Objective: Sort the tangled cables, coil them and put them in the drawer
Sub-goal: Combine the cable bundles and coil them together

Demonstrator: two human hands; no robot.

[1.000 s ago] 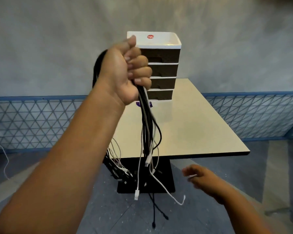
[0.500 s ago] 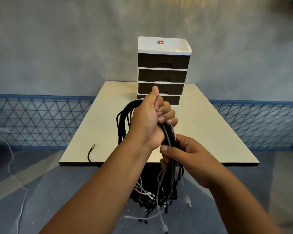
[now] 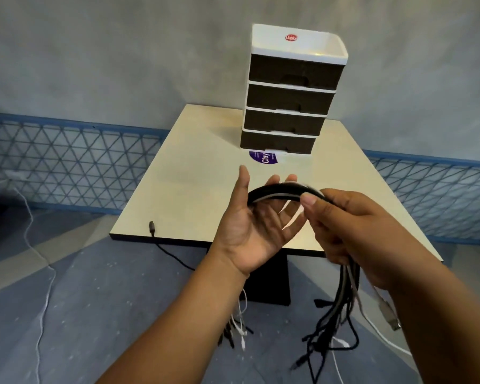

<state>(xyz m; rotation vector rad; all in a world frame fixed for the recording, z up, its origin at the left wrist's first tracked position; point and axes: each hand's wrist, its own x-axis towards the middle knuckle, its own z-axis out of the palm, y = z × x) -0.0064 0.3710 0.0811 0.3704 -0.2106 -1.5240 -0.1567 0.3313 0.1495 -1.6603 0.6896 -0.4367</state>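
A bundle of black, grey and white cables arches between my hands just above the table's near edge. My right hand grips the bundle, and its loose ends hang below toward the floor. My left hand is palm up with fingers spread, and the bundle lies across its fingers. More cable ends dangle under my left wrist. The white drawer unit with several dark drawers stands at the table's far side, all drawers closed.
The beige table stands on a black pedestal. One black cable end lies on its near left edge and trails off. A purple sticker sits before the drawer unit. A white cable runs over the floor at left.
My left hand has let go its fist grip and opened palm up. My right hand has taken the bundle and drawn it to the right, so the cables now hang below the right hand.
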